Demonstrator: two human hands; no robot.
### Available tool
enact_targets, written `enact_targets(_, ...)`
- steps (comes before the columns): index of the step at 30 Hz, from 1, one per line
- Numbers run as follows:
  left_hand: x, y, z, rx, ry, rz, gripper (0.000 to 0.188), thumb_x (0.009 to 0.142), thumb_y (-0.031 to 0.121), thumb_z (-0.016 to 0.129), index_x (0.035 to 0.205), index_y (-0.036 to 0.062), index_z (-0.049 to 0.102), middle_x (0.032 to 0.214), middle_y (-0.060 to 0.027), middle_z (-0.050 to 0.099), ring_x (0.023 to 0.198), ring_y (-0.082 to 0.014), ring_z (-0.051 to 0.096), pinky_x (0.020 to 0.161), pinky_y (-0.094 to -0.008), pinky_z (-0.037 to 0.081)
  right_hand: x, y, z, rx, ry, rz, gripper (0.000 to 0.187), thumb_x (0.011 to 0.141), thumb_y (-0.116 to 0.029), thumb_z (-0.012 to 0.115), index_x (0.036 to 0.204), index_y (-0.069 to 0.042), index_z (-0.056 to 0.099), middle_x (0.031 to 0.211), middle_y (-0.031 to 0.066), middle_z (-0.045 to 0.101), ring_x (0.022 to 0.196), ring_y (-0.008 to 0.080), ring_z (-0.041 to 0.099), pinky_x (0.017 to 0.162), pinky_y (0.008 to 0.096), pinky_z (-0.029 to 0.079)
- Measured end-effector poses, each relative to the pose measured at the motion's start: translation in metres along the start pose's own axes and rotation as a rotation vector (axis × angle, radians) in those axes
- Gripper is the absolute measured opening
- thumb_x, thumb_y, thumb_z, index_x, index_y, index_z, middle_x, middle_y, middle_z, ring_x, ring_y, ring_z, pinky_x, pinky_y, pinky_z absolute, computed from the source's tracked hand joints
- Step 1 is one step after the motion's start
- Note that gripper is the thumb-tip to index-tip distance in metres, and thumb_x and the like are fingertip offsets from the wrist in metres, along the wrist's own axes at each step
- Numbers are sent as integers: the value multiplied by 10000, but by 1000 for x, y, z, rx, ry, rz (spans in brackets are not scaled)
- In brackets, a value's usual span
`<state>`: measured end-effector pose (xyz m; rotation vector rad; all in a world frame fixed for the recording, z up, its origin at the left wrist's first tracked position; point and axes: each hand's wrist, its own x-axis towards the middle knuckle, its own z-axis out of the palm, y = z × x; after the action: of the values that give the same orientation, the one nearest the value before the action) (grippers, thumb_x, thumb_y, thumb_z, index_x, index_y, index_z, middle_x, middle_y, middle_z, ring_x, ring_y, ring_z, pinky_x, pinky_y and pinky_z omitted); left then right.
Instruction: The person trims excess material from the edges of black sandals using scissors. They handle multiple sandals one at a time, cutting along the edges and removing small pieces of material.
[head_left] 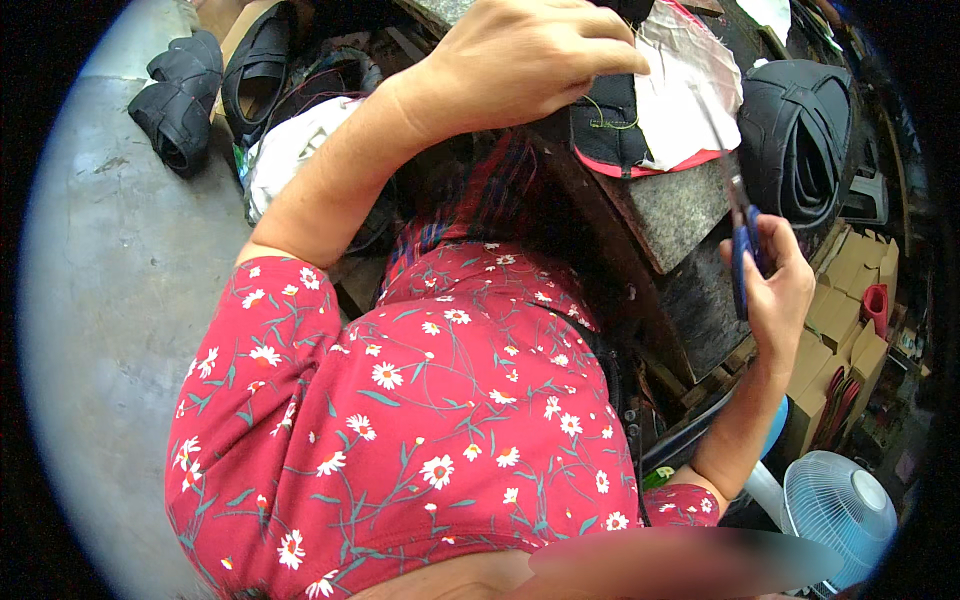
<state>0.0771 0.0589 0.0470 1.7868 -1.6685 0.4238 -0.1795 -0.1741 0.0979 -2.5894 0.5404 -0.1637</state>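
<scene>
In my right hand point(782, 285) is a pair of scissors point(742, 245) with blue handles. Their blades point up and away, over the edge of a black-and-white fabric piece point(690, 95) trimmed in red. A loose yellow-green thread point(612, 115) curls on the black part of that piece. My left hand point(535, 60) hovers at the fabric's left side, its fingers pinched together. What sits between those fingertips, if anything, is too small to tell. The fabric rests on a grey stone slab point(680, 215) at the bench's corner.
Nested black shoe uppers point(800, 140) stand right of the slab. Cardboard boxes point(835, 310) and a white-and-blue fan point(840, 520) are farther right and lower. Black shoes point(185, 105) and a white cloth bundle point(295, 150) lie on the left, beside the grey floor point(120, 330).
</scene>
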Motion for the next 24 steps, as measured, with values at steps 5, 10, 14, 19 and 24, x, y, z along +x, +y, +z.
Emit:
enact_targets(5,6,4,18,81,-174,223,178,819,202,638,995,195,664,876,-18,592,875,-211,638,984,-519,421,-13,-19,-17,-506,-157,-92,348,712,-258,802,998,-97,687,843,112,709,755,327,652,731,422,499)
enact_targets(10,-3,0,29,60,-221,301,62,841,198,590,808,193,643,834,6,547,862,-191,616,1047,-594,361,-15,-22,-12,-484,-148,-142,328,690,-220,796,974,-101,682,819,102,700,757,310,641,742,407,479)
enact_targets(14,-5,-3,33,139,-172,281,105,829,192,586,729,168,606,805,2,521,832,-179,601,1045,-564,384,-10,-22,-5,-515,-86,-186,341,690,-228,799,984,-105,677,817,97,700,746,300,645,737,398,475)
enact_targets(19,-6,-2,35,239,-132,296,83,840,168,577,764,133,576,784,-13,494,804,-183,585,1038,-553,397,-3,-29,3,-565,-45,-216,346,698,-245,803,988,-109,673,812,91,701,737,281,659,731,392,474)
enact_targets(24,-5,-4,30,172,-104,265,60,852,152,566,811,109,556,785,-31,493,805,-209,592,1027,-550,397,6,-34,12,-561,-31,-326,333,707,-260,818,960,-109,664,776,92,685,720,282,662,722,397,474)
